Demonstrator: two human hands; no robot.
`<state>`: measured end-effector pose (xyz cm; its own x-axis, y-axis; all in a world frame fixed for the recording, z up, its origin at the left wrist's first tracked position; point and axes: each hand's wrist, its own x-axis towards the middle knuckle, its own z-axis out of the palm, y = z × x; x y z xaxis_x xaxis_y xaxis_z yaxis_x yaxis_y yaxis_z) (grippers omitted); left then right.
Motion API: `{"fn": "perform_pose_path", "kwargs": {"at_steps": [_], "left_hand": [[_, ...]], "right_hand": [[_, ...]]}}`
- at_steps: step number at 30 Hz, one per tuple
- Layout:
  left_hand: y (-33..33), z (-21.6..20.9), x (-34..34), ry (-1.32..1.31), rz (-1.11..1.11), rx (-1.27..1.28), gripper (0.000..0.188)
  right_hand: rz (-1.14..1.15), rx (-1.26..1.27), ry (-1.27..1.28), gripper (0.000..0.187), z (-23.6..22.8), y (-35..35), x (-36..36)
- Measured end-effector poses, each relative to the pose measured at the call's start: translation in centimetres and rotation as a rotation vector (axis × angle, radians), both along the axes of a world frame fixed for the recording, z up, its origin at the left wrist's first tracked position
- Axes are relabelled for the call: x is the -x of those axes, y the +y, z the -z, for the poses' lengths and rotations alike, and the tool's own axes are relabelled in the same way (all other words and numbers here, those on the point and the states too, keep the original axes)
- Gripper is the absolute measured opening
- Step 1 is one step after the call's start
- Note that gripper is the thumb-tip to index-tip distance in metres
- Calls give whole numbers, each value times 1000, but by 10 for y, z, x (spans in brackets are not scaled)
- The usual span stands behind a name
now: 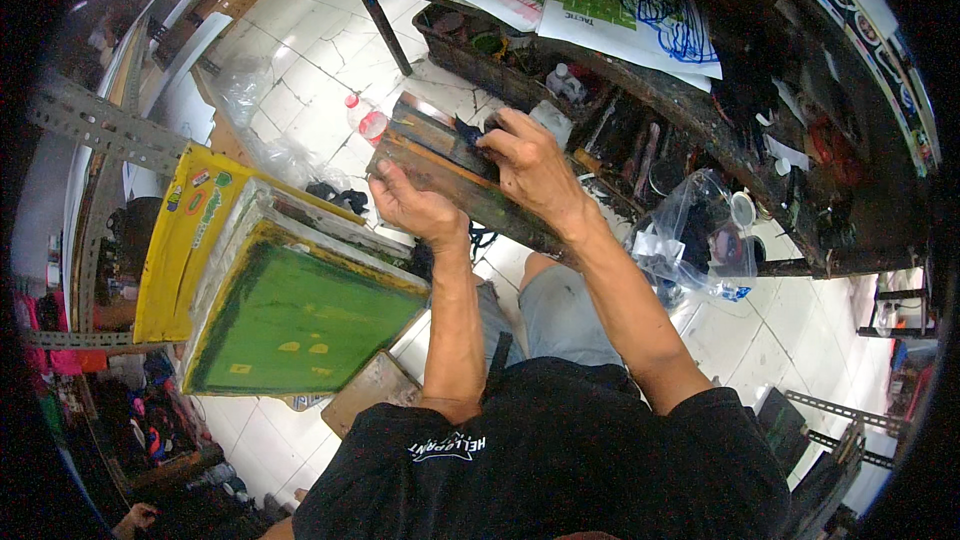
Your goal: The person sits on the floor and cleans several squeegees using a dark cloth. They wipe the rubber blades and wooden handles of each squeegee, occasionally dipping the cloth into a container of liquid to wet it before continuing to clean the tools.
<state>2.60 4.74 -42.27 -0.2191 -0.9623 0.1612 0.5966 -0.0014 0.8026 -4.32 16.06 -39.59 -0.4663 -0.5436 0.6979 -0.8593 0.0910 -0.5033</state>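
A long, ink-stained wooden squeegee [437, 172] with an orange-brown strip slants across the space in front of me. My left hand [420, 208] grips it near its left end, thumb against its near edge and the other fingers mostly hidden. Over its far side, my right hand [530, 158] pinches a small crumpled dark rag [467, 132] against the surface. Part of the rag is covered by my fingers.
Left of me lean a green printing screen [310, 310] and a yellow frame [185, 240]. A dark workbench [745, 155] with printed sheets [625, 15] runs along the right. A clear plastic bag [700, 240] hangs below it. A bottle with red [365, 120] stands on the tiled floor.
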Motion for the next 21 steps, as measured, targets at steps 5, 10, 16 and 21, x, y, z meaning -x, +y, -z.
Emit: {"fn": "perform_pose_path", "kwargs": {"at_steps": [5, 10, 16, 21], "left_hand": [[-6, 2, -1, 31, -9, -72, 31], [-15, -7, -1, 37, -67, -141, 34], [-44, 7, 1, 108, -134, -73, 38], [-22, -6, 6, 36, -89, -71, 37]], "right_hand": [[14, -93, -49, 25, 18, 31, -3], [86, -159, -79, 20, 41, 70, -8], [206, -269, -203, 17, 81, 126, -3], [239, 100, -526, 13, 39, 95, 16]]}}
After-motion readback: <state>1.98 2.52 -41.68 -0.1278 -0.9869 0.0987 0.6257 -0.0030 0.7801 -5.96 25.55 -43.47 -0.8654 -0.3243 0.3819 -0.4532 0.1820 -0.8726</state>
